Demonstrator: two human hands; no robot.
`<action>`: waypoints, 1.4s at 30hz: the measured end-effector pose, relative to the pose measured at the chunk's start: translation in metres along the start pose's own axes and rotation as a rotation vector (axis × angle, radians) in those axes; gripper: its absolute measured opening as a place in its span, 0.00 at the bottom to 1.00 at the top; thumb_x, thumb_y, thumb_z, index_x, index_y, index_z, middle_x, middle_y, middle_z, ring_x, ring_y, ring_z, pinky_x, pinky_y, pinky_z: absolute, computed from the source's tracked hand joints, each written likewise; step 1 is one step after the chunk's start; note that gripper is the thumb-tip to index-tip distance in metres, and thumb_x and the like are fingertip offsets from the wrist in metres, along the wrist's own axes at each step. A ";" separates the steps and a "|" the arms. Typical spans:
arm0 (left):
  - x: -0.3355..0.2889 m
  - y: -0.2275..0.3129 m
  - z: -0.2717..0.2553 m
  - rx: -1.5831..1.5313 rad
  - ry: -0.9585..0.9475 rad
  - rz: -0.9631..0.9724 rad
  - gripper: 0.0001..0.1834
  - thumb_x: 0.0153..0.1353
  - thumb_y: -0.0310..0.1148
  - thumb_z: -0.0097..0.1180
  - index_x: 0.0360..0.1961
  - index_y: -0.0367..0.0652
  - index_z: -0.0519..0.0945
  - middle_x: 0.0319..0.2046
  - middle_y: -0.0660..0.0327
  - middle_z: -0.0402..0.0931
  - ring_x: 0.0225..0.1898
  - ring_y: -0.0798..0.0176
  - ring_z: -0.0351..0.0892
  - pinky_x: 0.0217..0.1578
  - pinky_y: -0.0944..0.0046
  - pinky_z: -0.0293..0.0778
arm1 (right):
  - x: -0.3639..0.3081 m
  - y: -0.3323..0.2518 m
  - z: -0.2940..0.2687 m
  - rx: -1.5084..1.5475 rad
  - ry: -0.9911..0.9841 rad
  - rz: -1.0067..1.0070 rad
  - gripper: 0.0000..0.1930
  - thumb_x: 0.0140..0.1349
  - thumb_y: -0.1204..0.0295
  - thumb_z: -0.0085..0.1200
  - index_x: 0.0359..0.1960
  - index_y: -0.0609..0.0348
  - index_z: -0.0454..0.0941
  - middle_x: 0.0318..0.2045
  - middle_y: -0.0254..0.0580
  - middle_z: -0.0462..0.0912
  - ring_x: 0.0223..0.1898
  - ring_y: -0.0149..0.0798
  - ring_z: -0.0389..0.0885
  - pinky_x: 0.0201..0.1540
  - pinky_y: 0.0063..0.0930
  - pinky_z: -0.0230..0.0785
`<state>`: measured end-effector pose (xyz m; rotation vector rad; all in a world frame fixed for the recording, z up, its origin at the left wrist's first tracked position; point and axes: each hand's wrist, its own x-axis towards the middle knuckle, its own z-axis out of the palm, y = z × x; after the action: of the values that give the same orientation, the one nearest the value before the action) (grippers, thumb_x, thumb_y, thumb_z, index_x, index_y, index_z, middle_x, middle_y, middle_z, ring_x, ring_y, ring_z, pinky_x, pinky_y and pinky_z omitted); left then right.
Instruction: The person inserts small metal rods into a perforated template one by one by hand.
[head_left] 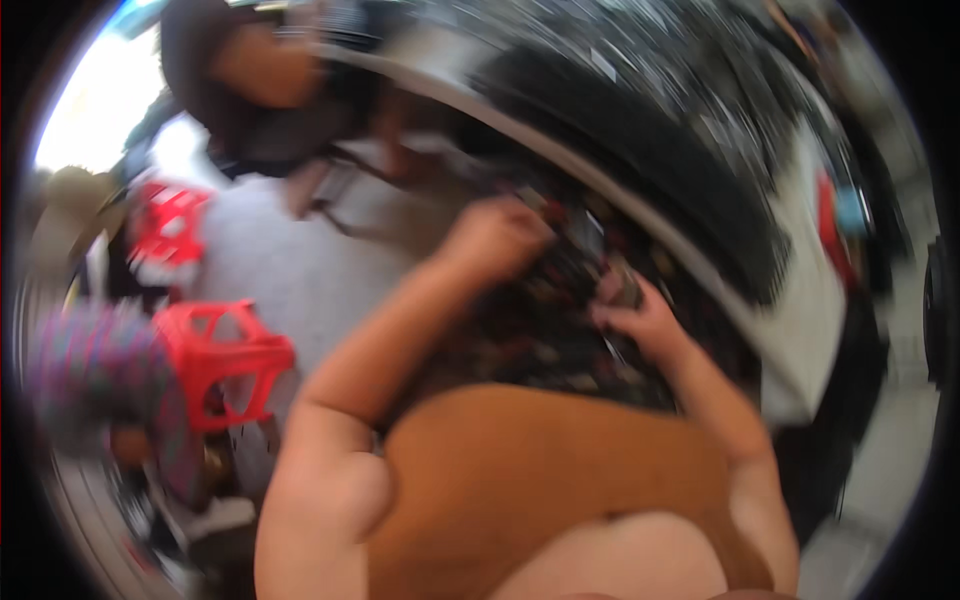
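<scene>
My left hand [498, 238] is raised in the middle of the view, its fingers curled together. Motion blur hides what they hold, if anything. To its right, my right hand [648, 315] has thumb and fingers closed around a small grey-brown object [628, 288], too smeared to name. Between and above the hands shows a pale shiny strip [588, 238]; I cannot tell whether either hand touches it. Below both hands lies a dark, red-flecked patterned cloth or heap [530, 330], blurred.
A white-edged table [800, 350] carries a long black strip [640, 160] and a heap of shiny dark pieces [690, 80]. At left are red plastic stools [225, 360], a person in a striped top [110, 370] and grey floor [300, 260]. Another person [265, 65] sits at upper left.
</scene>
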<state>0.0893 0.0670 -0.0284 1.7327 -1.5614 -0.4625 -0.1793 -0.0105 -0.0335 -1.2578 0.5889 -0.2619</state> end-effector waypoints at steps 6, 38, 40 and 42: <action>0.050 0.000 0.056 -0.397 -0.218 -0.318 0.11 0.60 0.34 0.62 0.39 0.37 0.82 0.26 0.63 0.80 0.24 0.71 0.76 0.29 0.69 0.73 | -0.050 0.021 -0.014 0.381 0.268 -0.017 0.14 0.54 0.83 0.59 0.41 0.60 0.72 0.32 0.42 0.81 0.38 0.41 0.83 0.47 0.36 0.76; 0.119 0.052 0.115 0.860 -1.046 0.554 0.16 0.60 0.35 0.52 0.49 0.44 0.75 0.32 0.52 0.83 0.36 0.48 0.84 0.37 0.50 0.77 | -0.040 0.046 -0.042 0.721 0.366 0.098 0.16 0.55 0.80 0.59 0.45 0.59 0.71 0.27 0.40 0.78 0.26 0.35 0.80 0.30 0.30 0.76; 0.128 0.055 0.091 0.751 -0.978 0.502 0.23 0.56 0.40 0.63 0.51 0.44 0.73 0.32 0.48 0.82 0.37 0.43 0.82 0.39 0.46 0.76 | -0.038 0.048 -0.045 0.701 0.386 0.092 0.17 0.55 0.79 0.59 0.46 0.59 0.71 0.28 0.39 0.76 0.27 0.35 0.78 0.31 0.31 0.74; 0.124 0.062 0.064 0.577 -0.872 0.546 0.28 0.52 0.45 0.67 0.49 0.44 0.72 0.34 0.46 0.80 0.41 0.40 0.79 0.39 0.44 0.73 | -0.042 0.046 -0.038 0.747 0.407 0.081 0.17 0.55 0.79 0.60 0.45 0.59 0.71 0.27 0.40 0.77 0.27 0.35 0.78 0.30 0.31 0.74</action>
<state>0.0258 -0.0684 0.0004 1.4299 -2.9207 -0.5511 -0.2406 -0.0069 -0.0726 -0.4545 0.7902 -0.6133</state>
